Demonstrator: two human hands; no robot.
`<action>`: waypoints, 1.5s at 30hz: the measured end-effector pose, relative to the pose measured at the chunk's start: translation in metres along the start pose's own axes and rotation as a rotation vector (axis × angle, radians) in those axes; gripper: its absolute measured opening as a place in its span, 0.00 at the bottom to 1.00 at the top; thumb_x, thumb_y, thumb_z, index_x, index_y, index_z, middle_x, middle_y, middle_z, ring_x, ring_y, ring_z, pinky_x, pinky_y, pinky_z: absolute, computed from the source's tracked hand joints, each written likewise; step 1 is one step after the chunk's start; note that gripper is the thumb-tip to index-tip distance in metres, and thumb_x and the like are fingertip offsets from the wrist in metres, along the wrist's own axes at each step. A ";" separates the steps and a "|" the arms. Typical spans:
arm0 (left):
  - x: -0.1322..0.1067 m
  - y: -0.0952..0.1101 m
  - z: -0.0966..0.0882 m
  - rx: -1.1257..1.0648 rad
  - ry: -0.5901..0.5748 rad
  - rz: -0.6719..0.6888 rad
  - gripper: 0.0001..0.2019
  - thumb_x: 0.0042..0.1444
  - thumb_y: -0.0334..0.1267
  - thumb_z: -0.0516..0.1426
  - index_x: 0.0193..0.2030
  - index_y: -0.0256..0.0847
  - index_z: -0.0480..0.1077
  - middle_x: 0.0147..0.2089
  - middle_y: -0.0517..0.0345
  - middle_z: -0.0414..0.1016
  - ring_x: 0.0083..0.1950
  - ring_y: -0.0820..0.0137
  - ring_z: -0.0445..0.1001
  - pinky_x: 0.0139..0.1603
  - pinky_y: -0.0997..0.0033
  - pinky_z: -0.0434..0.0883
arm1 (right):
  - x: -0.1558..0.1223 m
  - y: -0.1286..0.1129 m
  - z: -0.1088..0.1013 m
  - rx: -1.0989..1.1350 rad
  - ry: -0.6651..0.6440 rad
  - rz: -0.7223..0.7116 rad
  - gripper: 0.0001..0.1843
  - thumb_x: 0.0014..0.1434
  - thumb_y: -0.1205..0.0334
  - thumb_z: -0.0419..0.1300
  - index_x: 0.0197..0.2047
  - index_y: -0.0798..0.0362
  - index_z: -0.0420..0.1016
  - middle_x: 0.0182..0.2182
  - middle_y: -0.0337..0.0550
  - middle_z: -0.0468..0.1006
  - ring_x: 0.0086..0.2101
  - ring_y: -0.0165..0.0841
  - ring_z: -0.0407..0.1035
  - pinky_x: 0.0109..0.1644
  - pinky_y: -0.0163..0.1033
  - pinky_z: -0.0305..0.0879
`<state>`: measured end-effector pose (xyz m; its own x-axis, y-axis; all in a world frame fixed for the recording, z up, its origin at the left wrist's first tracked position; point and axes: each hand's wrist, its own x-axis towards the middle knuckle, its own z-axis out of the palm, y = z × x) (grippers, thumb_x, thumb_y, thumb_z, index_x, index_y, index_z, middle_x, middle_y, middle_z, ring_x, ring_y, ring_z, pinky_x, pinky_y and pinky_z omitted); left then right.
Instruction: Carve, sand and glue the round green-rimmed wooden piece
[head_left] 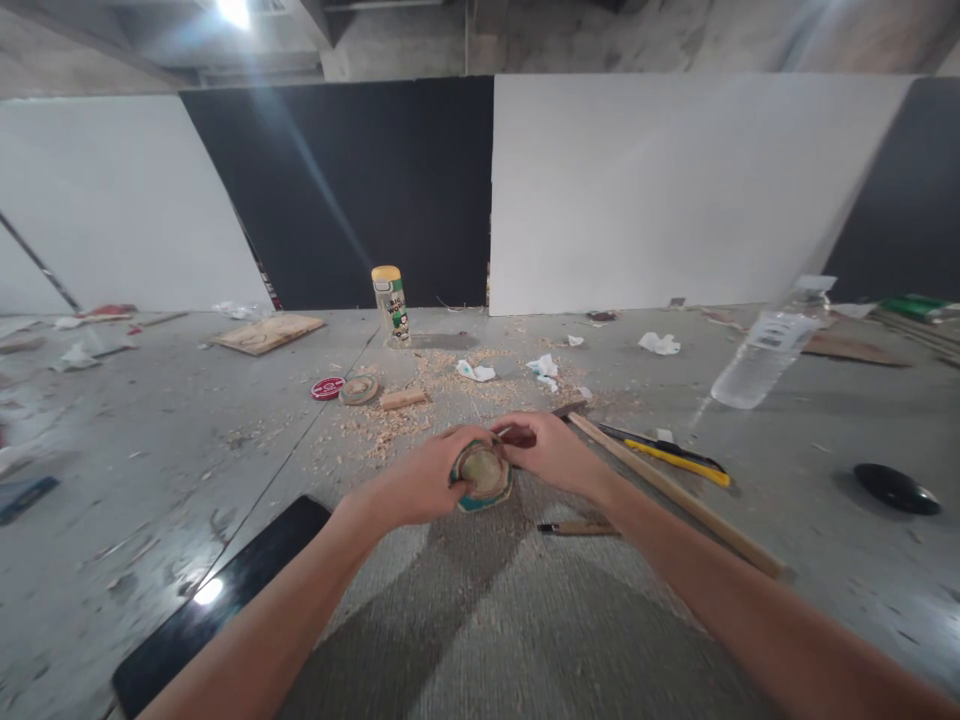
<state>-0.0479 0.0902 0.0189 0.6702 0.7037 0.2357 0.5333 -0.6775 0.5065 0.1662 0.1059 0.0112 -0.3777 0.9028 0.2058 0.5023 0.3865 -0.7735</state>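
Observation:
A small carved wooden dish (484,472) with a hollow middle and a teal outer edge is tilted toward me, just above the floor. My left hand (424,478) is closed around its left side, thumb on the near rim. At the dish's upper right edge, the curled fingers of my right hand (553,452) are pinched together. What they hold, if anything, is hidden. Below my right wrist lies a carving knife (577,528) with a wooden handle. A long wooden-handled tool (675,490) and a yellow utility knife (675,460) lie right of that hand.
Wood shavings (390,430) cover the floor beyond my hands, around a wood block (403,399), a round wooden disc (358,390) and a red lid (328,387). A yellow-capped bottle (391,308) and a clear water bottle (769,350) stand farther back. A dark tablet (225,600) lies left, a black mouse (896,488) right.

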 end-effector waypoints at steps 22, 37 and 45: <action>0.000 0.002 -0.004 0.064 -0.027 -0.057 0.28 0.50 0.29 0.57 0.58 0.49 0.59 0.57 0.54 0.71 0.56 0.56 0.71 0.54 0.55 0.68 | 0.001 0.012 0.003 0.114 -0.033 -0.009 0.10 0.57 0.62 0.62 0.44 0.49 0.78 0.40 0.45 0.82 0.40 0.38 0.76 0.43 0.43 0.71; -0.001 0.003 -0.005 0.072 -0.009 -0.098 0.27 0.48 0.30 0.57 0.56 0.48 0.59 0.53 0.53 0.73 0.53 0.55 0.72 0.48 0.56 0.68 | -0.009 -0.011 0.004 -0.158 0.088 -0.094 0.15 0.55 0.67 0.58 0.44 0.48 0.79 0.35 0.42 0.83 0.32 0.35 0.74 0.37 0.39 0.67; -0.002 0.003 -0.005 0.063 -0.006 -0.118 0.25 0.48 0.31 0.57 0.55 0.46 0.60 0.49 0.52 0.74 0.50 0.56 0.73 0.45 0.58 0.69 | -0.008 -0.006 0.012 -0.170 0.116 -0.094 0.15 0.55 0.69 0.55 0.44 0.49 0.78 0.38 0.43 0.82 0.35 0.35 0.75 0.40 0.39 0.68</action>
<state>-0.0502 0.0882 0.0242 0.6040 0.7781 0.1723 0.6398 -0.6024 0.4772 0.1568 0.0939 0.0064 -0.3420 0.8730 0.3476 0.5969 0.4875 -0.6372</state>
